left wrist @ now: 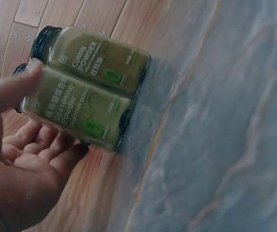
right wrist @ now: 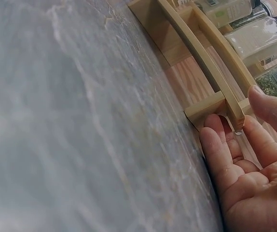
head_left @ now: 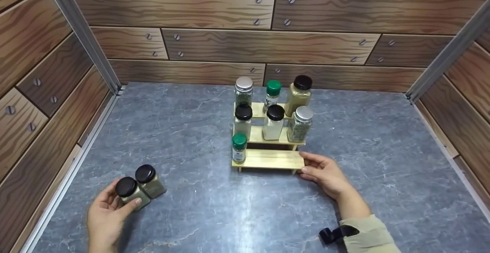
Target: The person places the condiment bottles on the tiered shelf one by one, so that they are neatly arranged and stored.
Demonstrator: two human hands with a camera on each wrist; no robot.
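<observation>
At the left, my left hand grips a black-capped jar of seasoning powder, thumb on the near side and fingers behind. Right beside it, side by side, is a black-capped cumin powder jar. A three-tier wooden spice rack stands right of centre. My right hand holds the right end of its lowest shelf between thumb and fingers; curled fingers lie by the shelf's leg in the right wrist view. A green-capped jar stands at the left end of that shelf.
On the middle tier are two black-capped jars and a silver-capped jar. The top tier bears silver-capped, green-capped and black-capped jars. Wood-patterned walls enclose the grey marbled table at the back and sides.
</observation>
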